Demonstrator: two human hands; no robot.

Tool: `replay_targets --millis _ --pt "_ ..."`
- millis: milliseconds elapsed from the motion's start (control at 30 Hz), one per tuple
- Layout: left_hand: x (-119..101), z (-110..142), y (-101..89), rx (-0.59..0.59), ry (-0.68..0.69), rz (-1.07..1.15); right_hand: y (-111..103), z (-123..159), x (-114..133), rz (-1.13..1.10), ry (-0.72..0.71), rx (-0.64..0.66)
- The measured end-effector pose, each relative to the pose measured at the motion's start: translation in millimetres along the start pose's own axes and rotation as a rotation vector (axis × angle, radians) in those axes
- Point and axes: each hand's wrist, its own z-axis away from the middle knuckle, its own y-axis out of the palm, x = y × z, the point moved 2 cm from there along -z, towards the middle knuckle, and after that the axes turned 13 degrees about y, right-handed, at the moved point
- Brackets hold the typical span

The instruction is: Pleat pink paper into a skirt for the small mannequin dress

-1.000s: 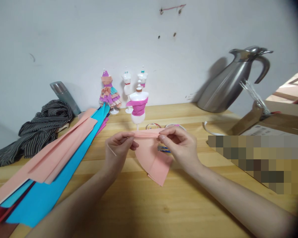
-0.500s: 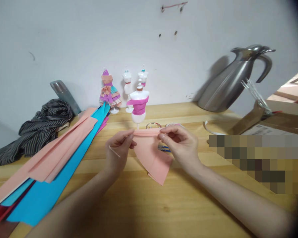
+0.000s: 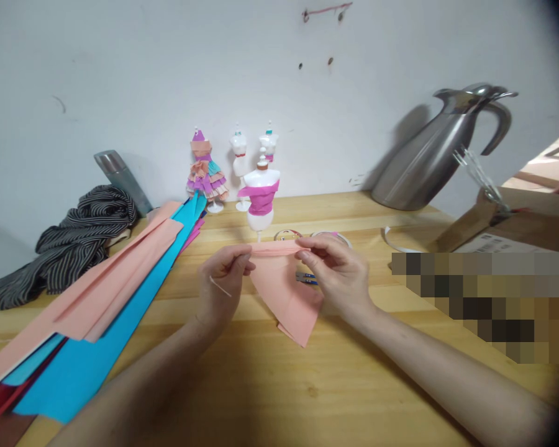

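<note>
Between finger and thumb, my left hand [image 3: 223, 279] pinches one end of a folded peach crepe paper strip [image 3: 276, 249]. My right hand [image 3: 341, 272] pinches its other end, so the strip is stretched level in front of me. Below it a wider peach crepe paper piece [image 3: 291, 304] lies on the wooden table; I cannot tell if the two are joined. Blue-handled snips [image 3: 306, 277] lie partly behind my right fingers. Just beyond the strip stands a small white dress form [image 3: 261, 218] with a magenta wrap [image 3: 261, 200] round its chest.
At left, long crepe paper sheets [image 3: 135, 273] lie beside a striped cloth [image 3: 81, 239] and a bottle [image 3: 123, 180]. Along the wall stand a dressed form [image 3: 207, 177] and white forms [image 3: 238, 146]. A steel jug [image 3: 428, 146] and a cardboard box [image 3: 531, 217] are at right.
My right fingers have shifted slightly along the strip, and a little of its end now shows past them. My left hand keeps its pinch almost in place.
</note>
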Motion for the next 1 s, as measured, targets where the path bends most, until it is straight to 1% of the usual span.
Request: replay_targets --millis 100,200,367,533,633,767,1000 --pt "0.4 0.6 0.6 -0.008 -0.023 0.006 -0.7 0.1 1.9 0.062 -0.047 -0.004" --pt "-0.3 0.2 1.6 -0.009 -0.053 0.009 -0.5 -0.2 3.3 0.096 -0.059 -0.003" --pt "0.0 -0.6 2.5 -0.002 -0.121 0.038 0.5 -0.9 2.5 0.103 -0.008 0.000" --pt "4.0 0.3 3.1 0.017 -0.216 0.109 0.7 -1.9 -0.7 0.052 0.091 0.005" --pt "4.2 0.4 3.2 -0.005 -0.261 0.156 1.1 -2.1 -2.2 0.013 0.143 0.004" --pt "1.5 -0.4 3.4 -0.032 -0.283 0.206 1.6 -1.7 -1.1 -0.005 0.160 -0.004" --pt "-1.3 -1.0 3.6 -0.047 -0.293 0.212 1.8 -1.2 4.3 -0.023 0.159 -0.003"
